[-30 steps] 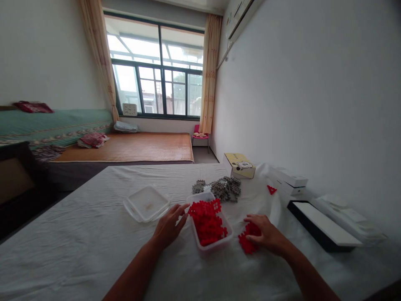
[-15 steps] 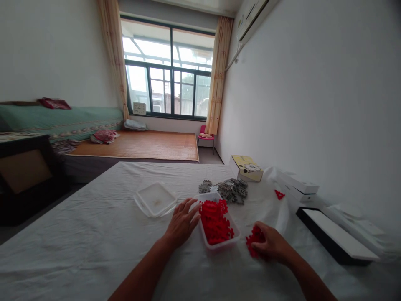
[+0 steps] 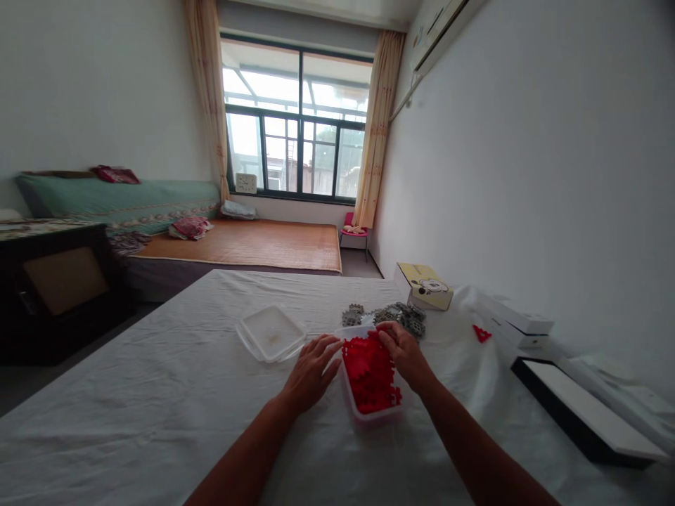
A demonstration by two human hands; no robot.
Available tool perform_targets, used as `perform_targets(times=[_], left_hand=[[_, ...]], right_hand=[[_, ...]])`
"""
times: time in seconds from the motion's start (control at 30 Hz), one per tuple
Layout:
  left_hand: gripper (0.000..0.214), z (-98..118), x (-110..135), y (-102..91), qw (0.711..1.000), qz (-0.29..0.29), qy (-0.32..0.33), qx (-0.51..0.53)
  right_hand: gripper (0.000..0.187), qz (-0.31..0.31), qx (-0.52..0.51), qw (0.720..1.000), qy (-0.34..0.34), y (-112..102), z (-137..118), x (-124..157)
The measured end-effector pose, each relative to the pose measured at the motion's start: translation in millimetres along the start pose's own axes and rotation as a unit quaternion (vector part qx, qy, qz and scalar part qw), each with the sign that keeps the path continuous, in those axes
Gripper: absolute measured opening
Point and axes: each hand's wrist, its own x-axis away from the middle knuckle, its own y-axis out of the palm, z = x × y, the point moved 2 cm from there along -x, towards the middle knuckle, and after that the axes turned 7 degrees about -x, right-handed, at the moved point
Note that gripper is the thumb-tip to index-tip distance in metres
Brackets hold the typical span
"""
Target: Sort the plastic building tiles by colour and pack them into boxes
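Bright red, notch-edged pcs [image 3: 369,376] are lying heaped in see-thru tub [image 3: 377,416]. Your L hand [image 3: 313,369] is hanging loose-fingered by tub's L rim; R hand [image 3: 405,349] is bending over tub's far-R edge, can't tell if gripping.

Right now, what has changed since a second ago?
The right hand moved left and forward, to the red pieces in the tub. The ones it gripped right of the tub are gone from there; release is unclear. Unchanged: the left hand by the tub's left side, the lid, the gray pieces.
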Motion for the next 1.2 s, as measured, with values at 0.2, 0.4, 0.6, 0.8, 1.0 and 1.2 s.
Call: perform_targets(times=[0.2, 0.4, 0.6, 0.8, 1.0, 1.2], left_hand=[[0.039, 6.6, -2.2, -3.8, 0.999, -0.007, 0.023, 0.023], [0.031, 15.5, -3.0, -15.3, 0.997, -0.013, 0.055, 0.057], [0.027, 31.0, -8.0, -21.4, 0.99, -0.055, 0.093, 0.087], [0.027, 23.7, -5.8, -18.1, 0.989, -0.056, 0.094, 0.098], [0.029, -2.2, -3.2, -5.6, 1.0, 0.024, -0.008, 0.011], [0.031, -18.5, -1.0, 2.1, 0.995, 0.035, -0.09, -0.02]], right_hand=[[0.03, -0.035, 0.151, 0.986, -0.056, 13.9, -5.3, -30.1], [0.032, -0.049, 0.34, 0.932, -0.116, -19.0, -17.8, -6.5], [0.043, -0.088, 0.303, 0.942, -0.116, -12.1, -3.4, 9.4], [0.024, -0.049, 0.24, 0.956, -0.162, -4.7, 1.8, -8.8], [0.035, 0.168, 0.462, 0.87, -0.039, -155.6, 62.2, -46.1], [0.032, 0.14, 0.58, 0.791, 0.131, -260.7, 145.3, -44.4]])
